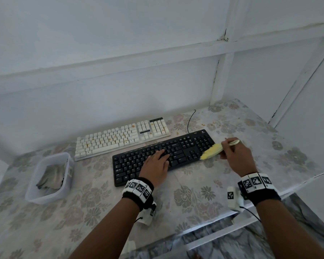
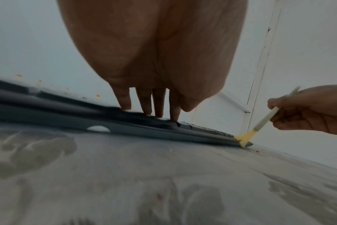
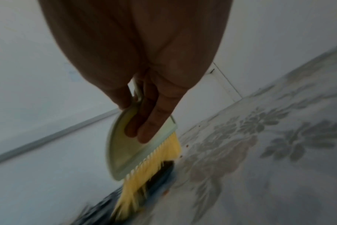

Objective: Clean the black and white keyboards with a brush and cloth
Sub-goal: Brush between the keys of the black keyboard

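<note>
The black keyboard [image 1: 185,148] lies slanted on the flowered table [image 1: 101,202]. Flat on its middle keys rests my left hand [image 1: 157,159], fingers [image 2: 144,105] straight and pressing the keys. My right hand [image 1: 234,152] grips a brush [image 1: 212,151] with a pale handle and yellow bristles. The bristles [image 2: 243,139] touch the black keyboard's [image 2: 87,120] right front corner. In the right wrist view the fingers [image 3: 150,129] lie along the brush's back [image 3: 125,152] above the bristles. The white keyboard [image 1: 120,137], with orange crumbs on its keys, sits behind the black one.
A clear plastic tub [image 1: 51,176] with a grey cloth [image 1: 51,178] in it stands at the left. A black cable [image 1: 190,120] runs behind the keyboards. Crumbs [image 1: 203,125] lie on the table at the back right. White walls close the back and right sides.
</note>
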